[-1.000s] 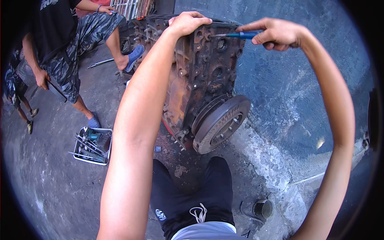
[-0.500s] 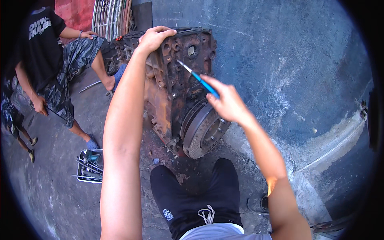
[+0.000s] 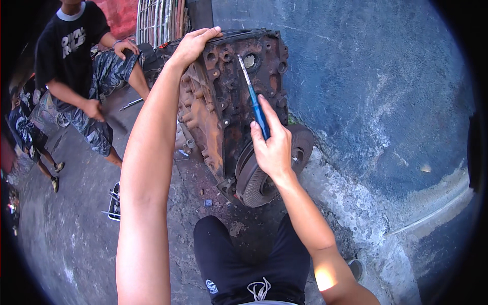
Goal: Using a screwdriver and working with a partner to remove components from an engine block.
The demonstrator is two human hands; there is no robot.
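Observation:
A rusty engine block [image 3: 231, 96] stands upright in front of me, with a round, grooved pulley [image 3: 251, 180] low on its near side. My left hand [image 3: 193, 47] rests on the top left edge of the block, its visible fingers stretched across it. In my right hand [image 3: 274, 147] is a screwdriver [image 3: 259, 117] with a blue handle. Its metal shaft points up and away, and the tip lies in front of the block's upper face, beside a round hole [image 3: 249, 61]. Whether the tip touches the metal I cannot tell.
A person [image 3: 73, 56] in a black shirt sits at the left, a dark tool blurred in one hand. Another person [image 3: 30, 127] is partly visible farther left. A tray of tools [image 3: 116, 203] lies beyond my left forearm. A blue wall [image 3: 376, 76] rises at the right.
My right hand has turned the screwdriver more upright, and its tip has moved up toward the round hole. My left hand stays on the block's edge. The seated person's lower hand has moved.

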